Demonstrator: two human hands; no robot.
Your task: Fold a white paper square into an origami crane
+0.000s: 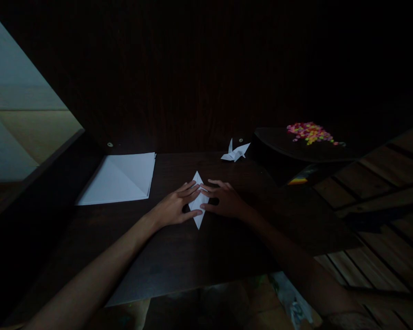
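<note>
One folded paper point(198, 202) toward back edge of surface point(172, 270); left hand point(172, 207), right hand point(226, 200) touch it, unclamped. I judge: light, crease-prone; hold side edges.

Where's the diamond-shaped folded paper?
Head view, slightly left of centre: the folded paper lies on the tabletop between the left hand and right hand, nearer the camera than the paper crane.
</note>
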